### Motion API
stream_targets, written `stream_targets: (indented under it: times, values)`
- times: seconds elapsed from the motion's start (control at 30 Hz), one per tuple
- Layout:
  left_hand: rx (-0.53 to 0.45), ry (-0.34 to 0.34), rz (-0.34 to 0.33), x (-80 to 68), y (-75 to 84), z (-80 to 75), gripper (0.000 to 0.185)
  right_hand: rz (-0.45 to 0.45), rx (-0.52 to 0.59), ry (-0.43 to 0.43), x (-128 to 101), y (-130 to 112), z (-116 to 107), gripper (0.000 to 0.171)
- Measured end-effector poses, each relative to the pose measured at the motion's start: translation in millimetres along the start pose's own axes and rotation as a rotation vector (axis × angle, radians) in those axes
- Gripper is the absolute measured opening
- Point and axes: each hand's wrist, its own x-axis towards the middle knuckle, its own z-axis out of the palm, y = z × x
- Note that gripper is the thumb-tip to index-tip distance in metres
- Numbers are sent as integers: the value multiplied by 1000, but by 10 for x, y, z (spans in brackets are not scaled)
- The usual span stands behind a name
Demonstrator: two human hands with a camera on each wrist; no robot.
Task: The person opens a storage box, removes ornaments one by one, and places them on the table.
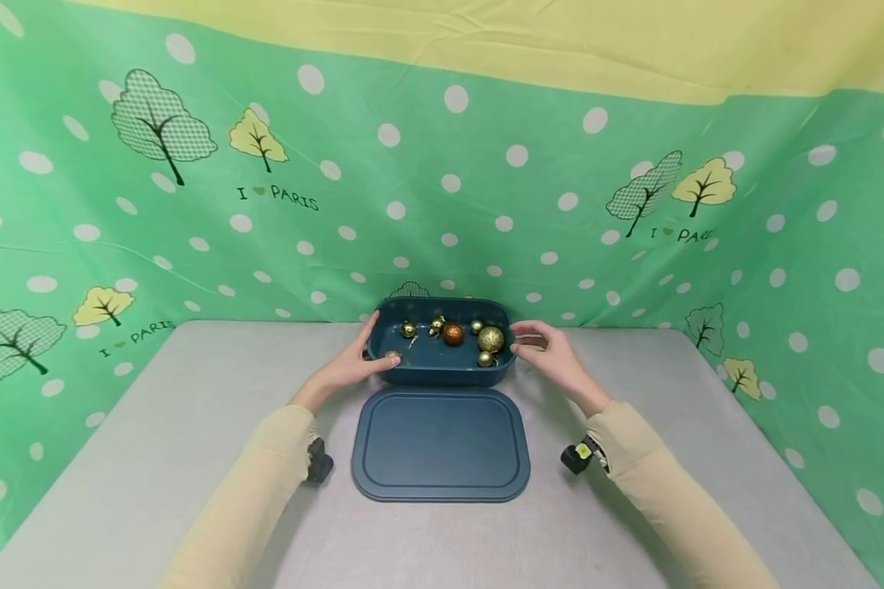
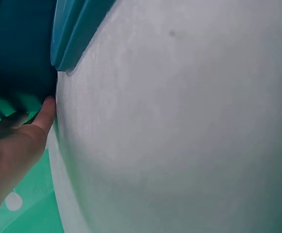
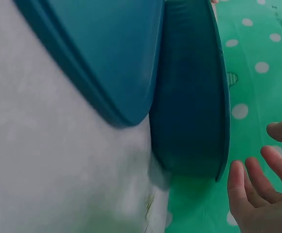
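Observation:
A dark blue plastic box (image 1: 442,376) stands near the back of the table, with several gold Christmas baubles lying inside. One glittery orange bauble (image 1: 453,334) is among them, and a larger gold bauble (image 1: 490,339) is by the right end. My left hand (image 1: 346,366) holds the box's left end, thumb at the front rim and fingers along the end wall. At the opposite end, my right hand (image 1: 552,356) is beside the wall, fingers bent loosely; in the right wrist view its fingertips (image 3: 236,170) are just off the rim.
A flat blue lid (image 1: 442,446) lies on the grey table (image 1: 228,425) directly in front of the box. Behind the table hangs a green dotted cloth (image 1: 427,180) with printed trees. Dark wrist-worn devices sit at both sleeve cuffs.

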Motion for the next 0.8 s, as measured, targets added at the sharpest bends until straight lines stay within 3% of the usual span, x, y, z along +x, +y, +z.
stream_targets:
  times: [0.37,0.73,0.8]
  values:
    - [24,-2,3,-12,-16,-8,94,44,-65,-27,128,-111,189,37]
    - [23,5,11,-20,11,-3,93,154,-2,-30,232,-192,343,40]
    - [30,11,15,37,-87,-1,95,177,7,-29,245,-216,360,43]
